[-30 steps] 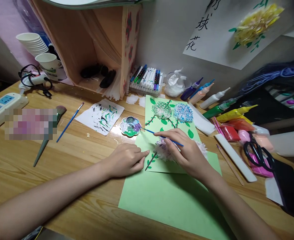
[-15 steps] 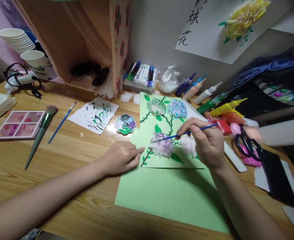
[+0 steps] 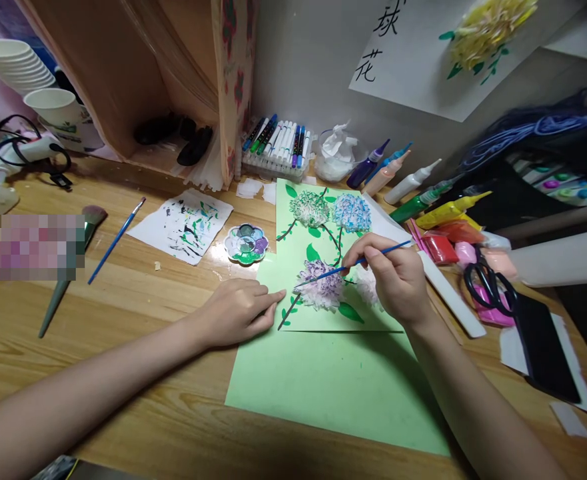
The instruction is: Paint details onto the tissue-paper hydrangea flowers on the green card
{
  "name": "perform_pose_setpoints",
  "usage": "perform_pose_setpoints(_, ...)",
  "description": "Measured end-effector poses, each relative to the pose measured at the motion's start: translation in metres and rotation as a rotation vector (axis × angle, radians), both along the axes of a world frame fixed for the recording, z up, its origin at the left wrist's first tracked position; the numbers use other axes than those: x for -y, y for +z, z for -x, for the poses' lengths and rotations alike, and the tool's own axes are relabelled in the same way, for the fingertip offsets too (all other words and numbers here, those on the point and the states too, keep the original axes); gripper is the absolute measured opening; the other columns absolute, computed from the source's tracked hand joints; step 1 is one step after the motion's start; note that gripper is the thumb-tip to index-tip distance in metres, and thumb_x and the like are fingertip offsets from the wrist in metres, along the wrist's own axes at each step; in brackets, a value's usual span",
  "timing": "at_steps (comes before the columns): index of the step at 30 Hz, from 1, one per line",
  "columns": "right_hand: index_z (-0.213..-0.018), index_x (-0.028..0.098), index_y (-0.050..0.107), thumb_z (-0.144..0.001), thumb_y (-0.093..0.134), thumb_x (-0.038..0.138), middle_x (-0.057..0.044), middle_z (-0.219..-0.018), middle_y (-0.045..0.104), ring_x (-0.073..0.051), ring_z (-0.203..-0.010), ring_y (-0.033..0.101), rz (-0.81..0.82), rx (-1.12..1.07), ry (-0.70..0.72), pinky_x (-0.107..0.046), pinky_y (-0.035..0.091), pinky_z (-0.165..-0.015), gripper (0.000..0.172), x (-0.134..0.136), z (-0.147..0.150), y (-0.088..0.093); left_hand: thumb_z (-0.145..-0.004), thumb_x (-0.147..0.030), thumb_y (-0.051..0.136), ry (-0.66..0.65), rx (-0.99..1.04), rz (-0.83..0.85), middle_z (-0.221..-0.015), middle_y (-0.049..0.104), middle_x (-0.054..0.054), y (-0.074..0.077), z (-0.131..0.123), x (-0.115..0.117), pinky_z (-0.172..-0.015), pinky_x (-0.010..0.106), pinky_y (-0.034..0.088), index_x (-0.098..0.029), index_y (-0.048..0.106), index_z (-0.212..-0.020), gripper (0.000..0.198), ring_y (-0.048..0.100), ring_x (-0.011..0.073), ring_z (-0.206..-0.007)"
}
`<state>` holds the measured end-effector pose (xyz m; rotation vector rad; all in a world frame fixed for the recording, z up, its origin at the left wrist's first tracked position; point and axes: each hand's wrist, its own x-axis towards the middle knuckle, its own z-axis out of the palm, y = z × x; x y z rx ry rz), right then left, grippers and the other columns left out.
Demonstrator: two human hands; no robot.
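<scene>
My right hand pinches a thin blue paintbrush, its tip at the left side of a purple-and-white textured flower. That flower is on a pale green picture with painted leaves and dark stems. Above it are a green-tinted flower and a blue one. A paler flower is partly covered by my right hand. My left hand rests at the picture's left edge, index finger stretched toward the purple flower, other fingers curled, holding nothing. A larger green sheet lies underneath.
A flower-shaped paint palette and paint-marked paper lie left of the picture. Further left are another paintbrush and a large makeup brush. Paint bottles, scissors and a black phone stand or lie right.
The whole view has shifted slightly, so things sit a little further left and higher. The brush tip stays on the purple flower's left side, and both hands keep their poses.
</scene>
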<state>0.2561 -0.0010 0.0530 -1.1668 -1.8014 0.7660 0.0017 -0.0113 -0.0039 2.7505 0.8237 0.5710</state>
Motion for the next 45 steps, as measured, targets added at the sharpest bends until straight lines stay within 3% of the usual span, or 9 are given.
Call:
perform_pose_setpoints(27, -0.072, 0.018, 0.065, -0.092, 0.042, 0.022, -0.001, -0.067, 0.063, -0.013, -0.062, 0.056, -0.004, -0.024, -0.050, -0.028, 0.040, -0.062, 0.030, -0.0041, -0.0051, 0.0009, -0.089, -0.020, 0.043, 0.011, 0.001, -0.033, -0.061, 0.062, 0.000, 0.0004, 0.0000, 0.0001, -0.052, 0.026, 0.039, -0.017, 0.066, -0.113, 0.034, 0.056, 0.0140, -0.056)
perform_pose_setpoints(45, -0.070, 0.018, 0.064, -0.091, 0.042, 0.025, -0.002, -0.067, 0.062, -0.014, -0.062, 0.057, 0.063, 0.004, -0.066, -0.028, 0.047, -0.061, 0.031, -0.0078, -0.0009, -0.0056, -0.090, -0.020, 0.042, 0.004, 0.018, -0.023, -0.060, 0.061, 0.001, -0.0001, -0.0006, -0.0001, -0.051, 0.026, 0.041, -0.015, 0.067, -0.111, 0.033, 0.056, 0.0141, -0.056)
